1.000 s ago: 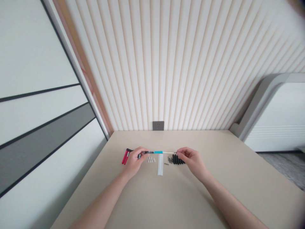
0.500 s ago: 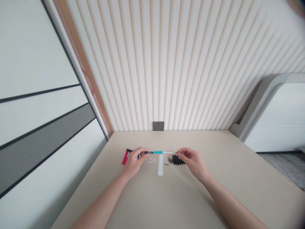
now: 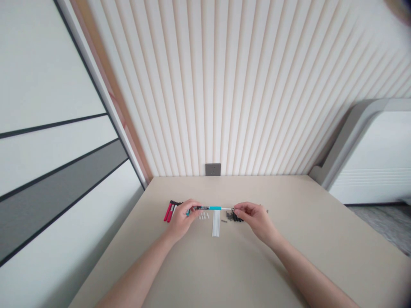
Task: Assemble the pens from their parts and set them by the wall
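My left hand [image 3: 180, 221] is closed around a black and teal pen barrel [image 3: 214, 208], held level above the table. A thin white refill [image 3: 226, 208] sticks out of the barrel's right end. Pinched at the far end of that refill, the fingertips of my right hand [image 3: 257, 217] meet a tiny dark piece too small to name. Beneath the pen lies a row of white refills [image 3: 216, 224]. Small white parts [image 3: 204, 216] are scattered beside my left hand. Black tube-like parts [image 3: 237, 217] and a small grey pile [image 3: 229, 215] sit partly behind my right fingers.
Red and black pen barrels [image 3: 168, 212] lie left of my left hand, partly covered by it. One small grey piece [image 3: 224, 221] rests by itself on the beige table [image 3: 212, 269]. A ribbed wall with a dark socket [image 3: 213, 169] borders the back edge.
My right hand has shifted slightly left and down, and less of the white refill shows outside the barrel. The pen in my left hand sits a little lower and further right.
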A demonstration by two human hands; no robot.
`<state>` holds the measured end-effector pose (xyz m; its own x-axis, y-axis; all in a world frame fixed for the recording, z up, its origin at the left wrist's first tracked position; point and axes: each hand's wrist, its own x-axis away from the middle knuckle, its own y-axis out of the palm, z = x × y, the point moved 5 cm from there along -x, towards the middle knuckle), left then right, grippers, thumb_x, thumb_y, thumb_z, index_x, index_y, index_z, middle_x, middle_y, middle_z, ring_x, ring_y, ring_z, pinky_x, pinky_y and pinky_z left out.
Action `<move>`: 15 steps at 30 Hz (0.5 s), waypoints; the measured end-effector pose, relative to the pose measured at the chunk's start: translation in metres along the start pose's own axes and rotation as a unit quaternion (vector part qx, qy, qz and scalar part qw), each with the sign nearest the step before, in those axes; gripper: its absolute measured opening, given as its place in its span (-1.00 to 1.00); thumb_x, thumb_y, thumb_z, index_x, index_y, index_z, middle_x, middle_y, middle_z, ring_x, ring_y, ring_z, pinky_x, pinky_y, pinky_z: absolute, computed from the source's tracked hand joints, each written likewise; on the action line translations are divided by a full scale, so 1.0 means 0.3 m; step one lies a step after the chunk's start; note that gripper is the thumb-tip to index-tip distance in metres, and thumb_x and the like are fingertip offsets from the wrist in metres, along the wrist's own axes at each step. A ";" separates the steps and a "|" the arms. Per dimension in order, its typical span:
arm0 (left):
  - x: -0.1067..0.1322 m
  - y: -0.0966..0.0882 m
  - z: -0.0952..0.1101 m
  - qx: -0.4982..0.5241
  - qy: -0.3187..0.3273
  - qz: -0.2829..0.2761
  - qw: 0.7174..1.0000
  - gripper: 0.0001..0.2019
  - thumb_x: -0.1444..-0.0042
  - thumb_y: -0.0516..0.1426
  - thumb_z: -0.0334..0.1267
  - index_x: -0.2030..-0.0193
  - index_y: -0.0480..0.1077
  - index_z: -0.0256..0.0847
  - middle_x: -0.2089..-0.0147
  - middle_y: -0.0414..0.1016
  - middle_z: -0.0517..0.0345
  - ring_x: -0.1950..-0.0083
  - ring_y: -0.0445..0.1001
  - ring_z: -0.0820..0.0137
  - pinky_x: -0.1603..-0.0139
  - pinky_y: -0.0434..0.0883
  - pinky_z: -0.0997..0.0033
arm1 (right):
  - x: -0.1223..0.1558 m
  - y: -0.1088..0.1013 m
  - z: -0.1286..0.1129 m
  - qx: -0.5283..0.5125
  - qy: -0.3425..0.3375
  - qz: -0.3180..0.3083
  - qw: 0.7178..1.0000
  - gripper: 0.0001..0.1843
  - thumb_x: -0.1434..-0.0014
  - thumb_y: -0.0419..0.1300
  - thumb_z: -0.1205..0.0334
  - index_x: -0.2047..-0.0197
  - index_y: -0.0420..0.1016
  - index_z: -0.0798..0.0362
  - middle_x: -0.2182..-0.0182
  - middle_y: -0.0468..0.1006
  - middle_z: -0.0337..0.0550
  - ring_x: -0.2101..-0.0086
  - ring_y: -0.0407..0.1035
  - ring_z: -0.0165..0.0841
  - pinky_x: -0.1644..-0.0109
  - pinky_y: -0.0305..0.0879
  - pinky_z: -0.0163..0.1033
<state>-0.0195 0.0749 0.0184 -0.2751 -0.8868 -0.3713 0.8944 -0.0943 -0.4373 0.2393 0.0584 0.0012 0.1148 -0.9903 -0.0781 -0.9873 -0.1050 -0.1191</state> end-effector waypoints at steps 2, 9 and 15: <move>0.002 0.004 0.000 -0.002 0.004 -0.002 1.000 -0.86 -0.17 0.18 -0.21 0.19 0.49 -0.20 0.25 0.50 0.11 0.24 0.43 0.35 0.18 0.35 0.41 | 0.002 0.005 0.001 0.033 -0.005 -0.001 0.999 -0.62 -0.07 0.29 -0.06 0.26 0.58 0.11 0.45 0.55 -0.16 0.41 0.36 -0.35 0.32 0.27 -0.26; 0.008 0.024 0.000 -0.026 0.017 -0.030 0.999 -0.86 -0.18 0.17 -0.19 0.20 0.50 -0.17 0.23 0.52 0.10 0.20 0.44 0.32 0.13 0.35 0.37 | 0.013 0.012 -0.019 0.166 -0.050 0.023 0.985 -0.66 -0.16 0.18 -0.05 0.35 0.60 0.04 0.46 0.56 -0.18 0.45 0.30 -0.34 0.35 0.21 -0.26; 0.008 0.026 0.005 -0.029 0.027 -0.032 0.999 -0.87 -0.17 0.18 -0.20 0.21 0.51 -0.16 0.24 0.52 0.09 0.20 0.44 0.31 0.13 0.36 0.36 | 0.020 0.020 -0.031 0.203 -0.077 0.022 0.976 -0.65 -0.21 0.12 -0.03 0.40 0.58 0.02 0.48 0.56 -0.17 0.46 0.32 -0.32 0.36 0.20 -0.26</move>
<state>-0.0128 0.0713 0.0154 -0.3505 -0.8545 -0.3835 0.8530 -0.1222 -0.5074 0.2330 0.0510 0.0093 0.1185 -0.9643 -0.2370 -0.8707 0.0139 -0.4917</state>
